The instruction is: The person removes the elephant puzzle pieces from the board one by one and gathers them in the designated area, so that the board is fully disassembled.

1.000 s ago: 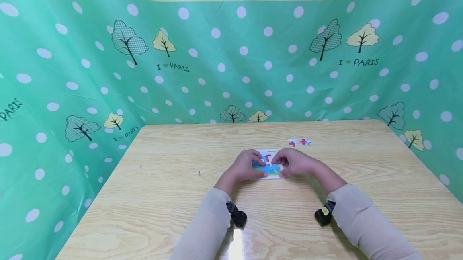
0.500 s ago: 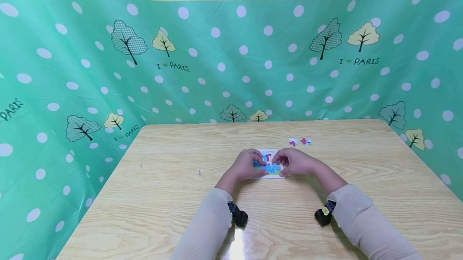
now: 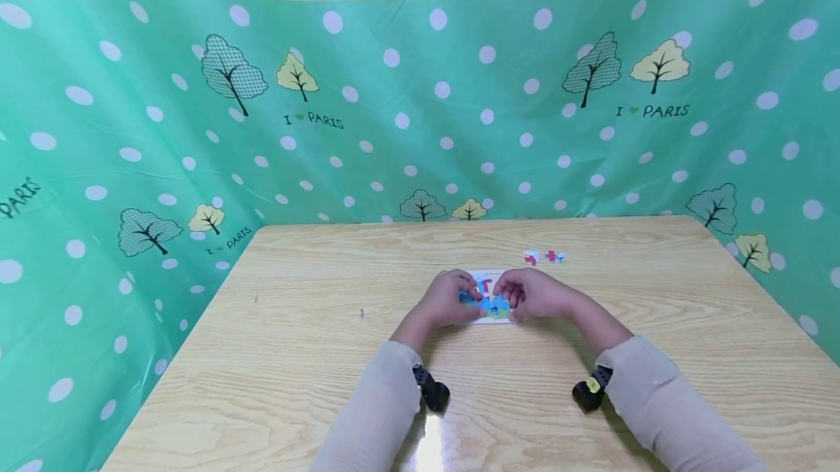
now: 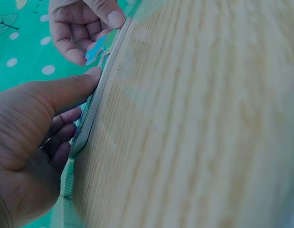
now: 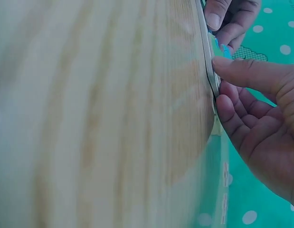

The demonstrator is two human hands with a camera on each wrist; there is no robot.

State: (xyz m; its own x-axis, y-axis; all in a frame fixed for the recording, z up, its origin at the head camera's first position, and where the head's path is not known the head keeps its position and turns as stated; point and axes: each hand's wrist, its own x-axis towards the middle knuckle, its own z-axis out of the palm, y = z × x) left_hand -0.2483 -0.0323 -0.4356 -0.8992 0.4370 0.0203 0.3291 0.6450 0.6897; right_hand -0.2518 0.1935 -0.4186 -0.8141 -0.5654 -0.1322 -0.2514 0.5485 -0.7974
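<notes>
A small jigsaw puzzle board (image 3: 492,322) with a white border and a blue, green and red picture lies mid-table. My left hand (image 3: 449,300) holds its left side, thumb at the near edge and fingers curled over the picture. At the right side is my right hand (image 3: 534,292). In the left wrist view, a blue and green puzzle piece (image 4: 95,51) stands tilted up from the board between the right thumb and fingertips. The right wrist view shows that blue piece (image 5: 226,51) beyond the right thumb; the palm hides part of the board.
Behind the board, toward the right, lie several loose white, red and blue puzzle pieces (image 3: 532,257). A tiny dark mark or bit (image 3: 362,313) shows on the wooden table (image 3: 315,384) at left. A green dotted curtain (image 3: 367,129) hangs along the table's far edge.
The right thumb and fingers have shifted slightly, and the piece at the board's near right now looks tilted, with a dark spot beside it. The left hand stays put.
</notes>
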